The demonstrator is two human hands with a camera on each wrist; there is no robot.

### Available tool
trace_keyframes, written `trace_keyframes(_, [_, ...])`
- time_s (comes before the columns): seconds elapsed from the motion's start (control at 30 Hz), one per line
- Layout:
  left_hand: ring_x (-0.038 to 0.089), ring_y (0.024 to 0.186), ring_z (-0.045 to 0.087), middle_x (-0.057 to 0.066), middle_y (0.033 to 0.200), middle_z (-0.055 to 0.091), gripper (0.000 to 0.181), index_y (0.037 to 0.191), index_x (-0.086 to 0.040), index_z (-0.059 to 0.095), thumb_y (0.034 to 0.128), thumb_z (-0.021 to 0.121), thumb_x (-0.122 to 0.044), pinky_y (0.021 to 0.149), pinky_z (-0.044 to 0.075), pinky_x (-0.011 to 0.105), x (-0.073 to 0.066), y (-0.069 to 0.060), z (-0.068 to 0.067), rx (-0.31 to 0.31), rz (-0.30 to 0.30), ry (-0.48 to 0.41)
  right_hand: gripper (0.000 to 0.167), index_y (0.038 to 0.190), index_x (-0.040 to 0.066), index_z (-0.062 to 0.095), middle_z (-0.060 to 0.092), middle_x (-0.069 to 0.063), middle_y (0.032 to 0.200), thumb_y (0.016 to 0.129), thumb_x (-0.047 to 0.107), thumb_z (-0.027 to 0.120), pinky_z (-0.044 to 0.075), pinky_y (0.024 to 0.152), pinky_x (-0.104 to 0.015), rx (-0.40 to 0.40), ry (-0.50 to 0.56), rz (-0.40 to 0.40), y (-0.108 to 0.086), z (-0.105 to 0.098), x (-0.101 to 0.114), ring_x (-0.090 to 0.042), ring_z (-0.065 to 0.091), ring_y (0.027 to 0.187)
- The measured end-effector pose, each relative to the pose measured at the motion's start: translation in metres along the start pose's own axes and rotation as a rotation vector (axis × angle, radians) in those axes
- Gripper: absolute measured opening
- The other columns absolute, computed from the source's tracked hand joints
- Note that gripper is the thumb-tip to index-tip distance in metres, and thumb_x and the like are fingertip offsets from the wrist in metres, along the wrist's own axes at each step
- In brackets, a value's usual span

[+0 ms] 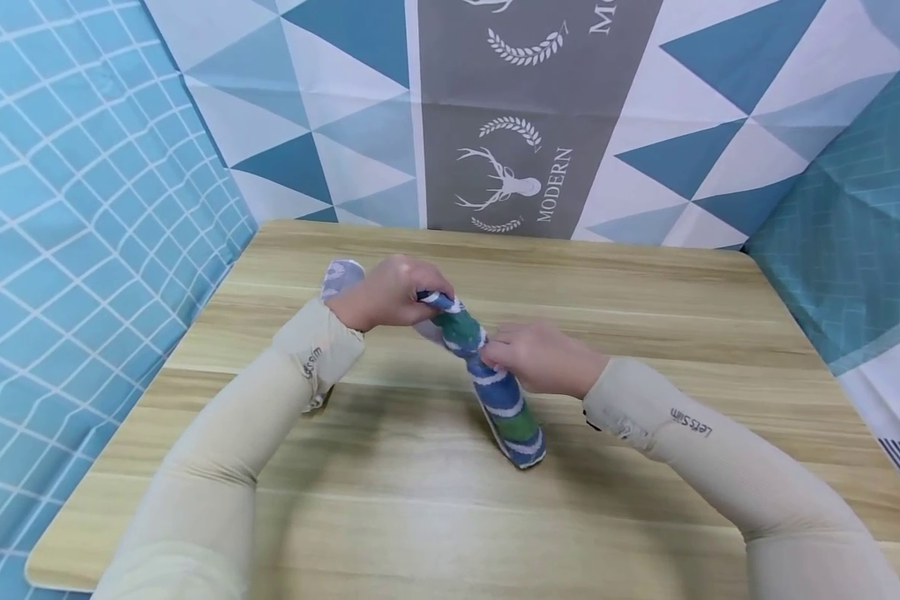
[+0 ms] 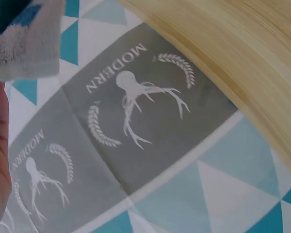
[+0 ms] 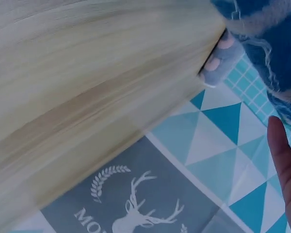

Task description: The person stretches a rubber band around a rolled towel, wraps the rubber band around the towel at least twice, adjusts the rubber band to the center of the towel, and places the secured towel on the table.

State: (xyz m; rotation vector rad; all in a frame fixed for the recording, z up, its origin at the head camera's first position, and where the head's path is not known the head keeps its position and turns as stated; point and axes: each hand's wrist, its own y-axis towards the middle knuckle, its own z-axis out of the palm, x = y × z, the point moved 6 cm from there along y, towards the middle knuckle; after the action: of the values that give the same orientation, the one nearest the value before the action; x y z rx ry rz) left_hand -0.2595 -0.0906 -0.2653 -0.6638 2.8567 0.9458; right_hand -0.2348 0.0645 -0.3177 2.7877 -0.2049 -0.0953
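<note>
A towel striped in blue, green and white hangs narrow and slanting over the table, bunched lengthwise. Its upper end is pinched by my left hand. Around its middle, my right hand grips it from the right side. The lower end points toward me; whether it touches the table I cannot tell. In the left wrist view, a fuzzy corner of the towel shows above the fingers. The right wrist view shows its blue folds beside the fingertips. Sleeves cover both wrists.
Behind my left hand lies a pale grey-lavender patterned item, partly hidden. The wooden table has its far edge against a patterned cloth wall. Blue gridded cloth borders the left side, and teal cloth the right.
</note>
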Motion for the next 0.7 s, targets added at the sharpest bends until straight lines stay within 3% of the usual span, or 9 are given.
trace_keyframes(0.1, [0.024, 0.076, 0.068, 0.013, 0.084, 0.071, 0.015, 0.084, 0.002, 0.071, 0.0714, 0.072, 0.009, 0.071, 0.056, 0.037, 0.002, -0.003, -0.003, -0.008, -0.022, 0.0, 0.02, 0.082, 0.007, 0.058, 0.063, -0.003, 0.078, 0.077, -0.01, 0.067, 0.053, 0.063, -0.028, 0.013, 0.02, 0.041, -0.005, -0.001, -0.002, -0.016, 0.056, 0.07])
trace_keyframes(0.17, [0.024, 0.077, 0.068, 0.013, 0.084, 0.071, 0.016, 0.084, 0.002, 0.071, 0.0707, 0.073, 0.01, 0.071, 0.056, 0.036, 0.0, -0.003, -0.004, -0.037, -0.004, 0.003, 0.02, 0.081, 0.005, 0.055, 0.061, -0.004, 0.077, 0.078, -0.012, 0.064, 0.052, 0.062, -0.028, -0.023, 0.02, 0.089, -0.008, -0.003, -0.006, -0.017, 0.056, 0.068])
trace_keyframes(0.37, [0.025, 0.075, 0.067, 0.013, 0.083, 0.07, 0.019, 0.083, 0.003, 0.069, 0.0669, 0.075, 0.01, 0.069, 0.056, 0.035, -0.017, 0.0, 0.002, -0.144, 0.157, 0.035, 0.016, 0.082, 0.003, 0.056, 0.06, -0.006, 0.072, 0.079, -0.009, 0.067, 0.05, 0.053, -0.03, -0.215, -0.094, 0.158, -0.01, -0.022, -0.015, -0.018, 0.055, 0.06])
trace_keyframes(0.43, [0.025, 0.074, 0.067, 0.013, 0.082, 0.069, 0.02, 0.083, 0.003, 0.068, 0.0661, 0.075, 0.01, 0.068, 0.056, 0.036, -0.021, 0.0, 0.004, -0.184, 0.199, 0.054, 0.015, 0.081, 0.004, 0.057, 0.06, -0.005, 0.073, 0.08, -0.003, 0.07, 0.05, 0.053, -0.031, -0.203, -0.124, 0.16, -0.009, -0.027, -0.015, -0.019, 0.054, 0.061])
trace_keyframes(0.5, [0.026, 0.073, 0.067, 0.014, 0.082, 0.069, 0.021, 0.084, 0.003, 0.067, 0.0651, 0.074, 0.01, 0.067, 0.056, 0.037, -0.023, -0.002, 0.003, -0.241, 0.222, 0.089, 0.011, 0.084, 0.003, 0.059, 0.061, -0.007, 0.078, 0.084, 0.003, 0.07, 0.051, 0.057, -0.033, -0.141, -0.079, 0.202, -0.007, -0.028, -0.017, -0.02, 0.057, 0.066])
trace_keyframes(0.6, [0.028, 0.071, 0.068, 0.016, 0.082, 0.069, 0.021, 0.085, 0.004, 0.067, 0.066, 0.074, 0.009, 0.065, 0.056, 0.039, -0.024, -0.007, -0.003, -0.372, 0.24, 0.163, 0.024, 0.099, 0.0, 0.059, 0.063, -0.011, 0.088, 0.088, 0.019, 0.069, 0.053, 0.065, -0.038, -0.03, 0.09, 0.414, -0.012, -0.027, -0.03, -0.024, 0.061, 0.076])
trace_keyframes(0.7, [0.03, 0.072, 0.068, 0.018, 0.083, 0.069, 0.01, 0.087, 0.005, 0.066, 0.0781, 0.07, 0.002, 0.066, 0.056, 0.04, -0.021, -0.012, -0.013, -0.518, 0.228, 0.224, 0.052, 0.12, -0.001, 0.052, 0.064, -0.015, 0.101, 0.085, 0.032, 0.071, 0.052, 0.071, -0.043, 0.019, 0.27, 0.687, -0.029, -0.025, -0.047, -0.027, 0.062, 0.084])
